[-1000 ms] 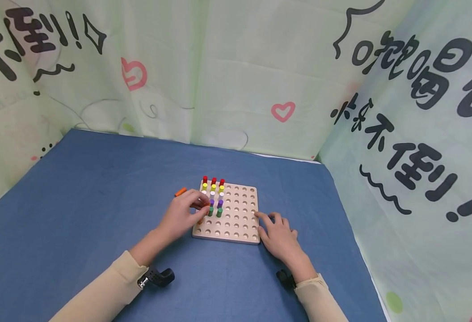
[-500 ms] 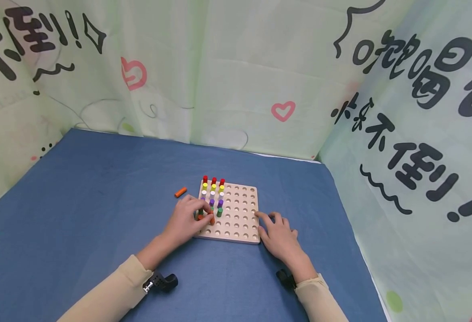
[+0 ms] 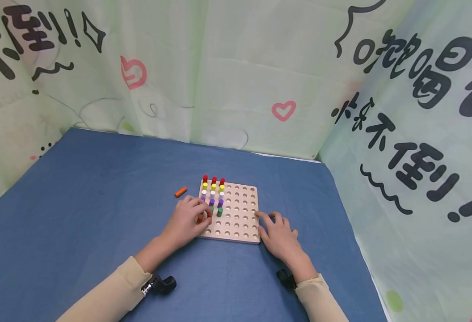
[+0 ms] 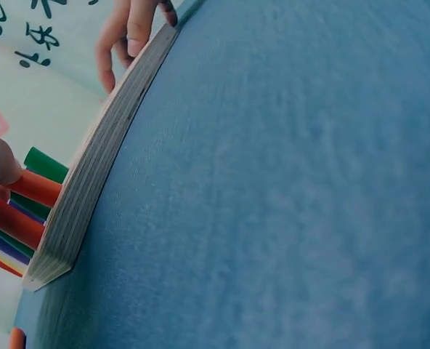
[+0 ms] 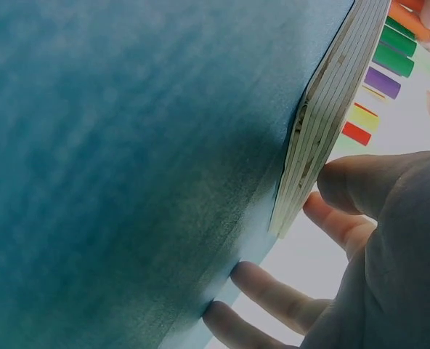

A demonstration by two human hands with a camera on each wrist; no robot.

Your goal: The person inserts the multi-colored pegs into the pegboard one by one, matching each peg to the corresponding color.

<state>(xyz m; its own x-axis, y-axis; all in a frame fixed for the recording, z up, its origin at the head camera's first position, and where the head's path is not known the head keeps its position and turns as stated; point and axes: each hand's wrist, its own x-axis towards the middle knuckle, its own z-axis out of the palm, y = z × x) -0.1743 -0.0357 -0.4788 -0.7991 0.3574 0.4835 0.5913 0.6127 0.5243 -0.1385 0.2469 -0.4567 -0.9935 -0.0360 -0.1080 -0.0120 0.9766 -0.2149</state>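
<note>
A wooden peg board [image 3: 242, 213] carries short rows of red, yellow, white, purple and green pegs [image 3: 219, 212] on its left side. My left hand [image 3: 184, 220] is over the board's left part, thumb and fingers pinching an orange peg [image 4: 39, 187]. In the left wrist view that peg stands against the board's face, beside another orange peg [image 4: 17, 224] that is upright in the board. My fingers partly hide the pegs there. At the board's right edge my right hand [image 3: 279, 237] touches the rim with thumb and forefinger, its other fingers loosely spread on the cloth.
One loose orange peg [image 3: 181, 192] lies on the blue cloth [image 3: 111, 197] just left of the board. Printed curtains [image 3: 236, 80] stand behind and at the sides of the table. Each wrist wears a black camera mount [image 3: 161, 284].
My left hand has moved slightly right and toward me, bringing the orange peg down to the board beside the other orange one. My right hand has stayed at the board's edge.
</note>
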